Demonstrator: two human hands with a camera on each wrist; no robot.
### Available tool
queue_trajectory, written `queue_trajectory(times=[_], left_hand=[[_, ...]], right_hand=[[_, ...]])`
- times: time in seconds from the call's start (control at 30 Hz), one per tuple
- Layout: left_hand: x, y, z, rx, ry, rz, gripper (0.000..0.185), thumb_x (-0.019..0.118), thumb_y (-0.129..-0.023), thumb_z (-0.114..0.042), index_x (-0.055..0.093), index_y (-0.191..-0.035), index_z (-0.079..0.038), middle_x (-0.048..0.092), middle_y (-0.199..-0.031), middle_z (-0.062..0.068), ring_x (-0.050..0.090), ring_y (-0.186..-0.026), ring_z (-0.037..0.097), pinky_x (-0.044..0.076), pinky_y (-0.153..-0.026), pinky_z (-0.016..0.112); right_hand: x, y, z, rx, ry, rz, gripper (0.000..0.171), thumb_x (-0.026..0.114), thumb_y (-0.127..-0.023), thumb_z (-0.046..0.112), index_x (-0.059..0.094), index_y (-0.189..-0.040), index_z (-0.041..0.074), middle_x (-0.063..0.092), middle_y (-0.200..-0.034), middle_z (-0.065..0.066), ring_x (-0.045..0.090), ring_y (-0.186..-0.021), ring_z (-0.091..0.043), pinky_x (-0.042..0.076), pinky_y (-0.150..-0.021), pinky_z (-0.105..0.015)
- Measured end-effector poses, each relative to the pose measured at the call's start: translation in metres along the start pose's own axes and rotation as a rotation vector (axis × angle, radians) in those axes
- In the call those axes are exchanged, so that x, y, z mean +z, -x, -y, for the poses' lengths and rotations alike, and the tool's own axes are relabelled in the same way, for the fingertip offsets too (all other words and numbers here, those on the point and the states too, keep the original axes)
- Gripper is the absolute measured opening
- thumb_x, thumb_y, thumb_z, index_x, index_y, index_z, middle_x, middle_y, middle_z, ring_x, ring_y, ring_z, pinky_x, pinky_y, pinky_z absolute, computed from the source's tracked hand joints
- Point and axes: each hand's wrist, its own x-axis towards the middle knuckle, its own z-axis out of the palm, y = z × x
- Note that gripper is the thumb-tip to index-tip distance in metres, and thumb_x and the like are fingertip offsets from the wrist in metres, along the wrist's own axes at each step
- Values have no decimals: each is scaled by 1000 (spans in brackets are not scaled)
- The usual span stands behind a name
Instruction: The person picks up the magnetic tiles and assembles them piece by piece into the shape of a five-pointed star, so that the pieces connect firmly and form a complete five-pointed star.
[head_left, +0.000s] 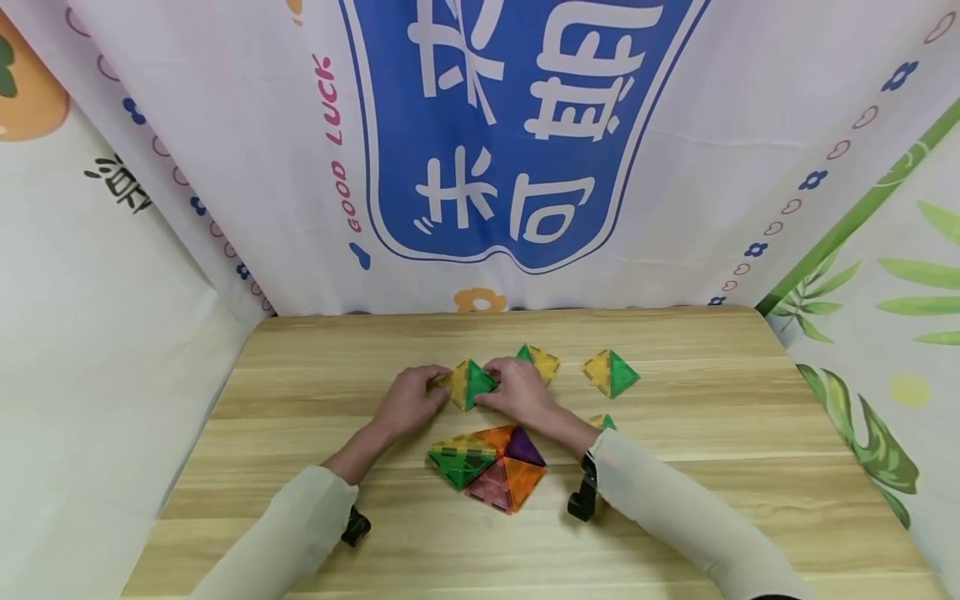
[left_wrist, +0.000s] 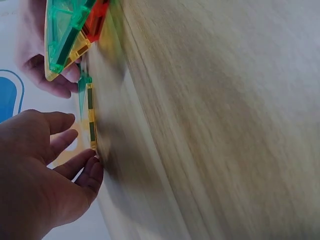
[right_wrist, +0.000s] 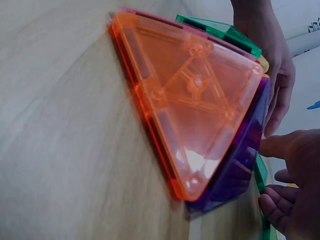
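In the head view, a yellow triangular magnetic tile (head_left: pixel 457 386) and a green one (head_left: pixel 480 382) lie edge to edge on the table. My left hand (head_left: pixel 411 402) holds the outer corner of the yellow tile between thumb and fingers. At the opposite corner, my right hand (head_left: pixel 521 390) pinches the green tile. Nearer to me stands a raised shape of joined triangular tiles, with green (head_left: pixel 456 472), orange (head_left: pixel 525 479), purple (head_left: pixel 527 447), pinkish-red and yellow faces. Its orange face (right_wrist: pixel 185 95) fills much of the right wrist view.
One yellow-green tile pair (head_left: pixel 545 364) lies behind my right hand, partly covered by it. Another pair (head_left: pixel 611 372) sits further right. A third (head_left: pixel 604 421) is mostly hidden by my right forearm. A printed cloth (head_left: pixel 675 208) hangs at the table's back edge.
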Motion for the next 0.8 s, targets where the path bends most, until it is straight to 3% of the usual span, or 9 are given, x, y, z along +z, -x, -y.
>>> queue_trajectory(times=[0.13,0.43,0.63,0.8], left_hand=[[3,-1,0,1,11,-9,32,72,-99,-6,71,-129,4,74,-125,19,70,-115,33,57,-99,51],[5,-4,-5,-31,58,-21,16,73,-96,2,75,-113,1,73,-114,15,68,-107,31,57,-95,49],[4,-9,-8,-124,203,-1,20,72,-95,7,75,-112,-2,70,-118,16,68,-108,31,58,-95,47],[4,-10,-7,-208,321,49,23,70,-96,7,75,-115,-5,72,-124,13,64,-118,29,53,-103,47]], right_hand=[[3,-1,1,-10,27,-29,47,95,-81,26,78,-118,3,79,-108,-11,75,-93,-23,62,-79,-42],[3,1,0,23,-29,-23,47,96,-80,24,78,-119,5,78,-109,-10,73,-95,-23,61,-81,-42],[2,4,0,34,-67,-14,47,97,-78,20,78,-118,6,74,-107,-9,71,-95,-23,59,-83,-42],[2,6,-6,-18,-124,-12,46,97,-78,16,77,-118,7,72,-109,-8,68,-98,-23,57,-86,-40]])
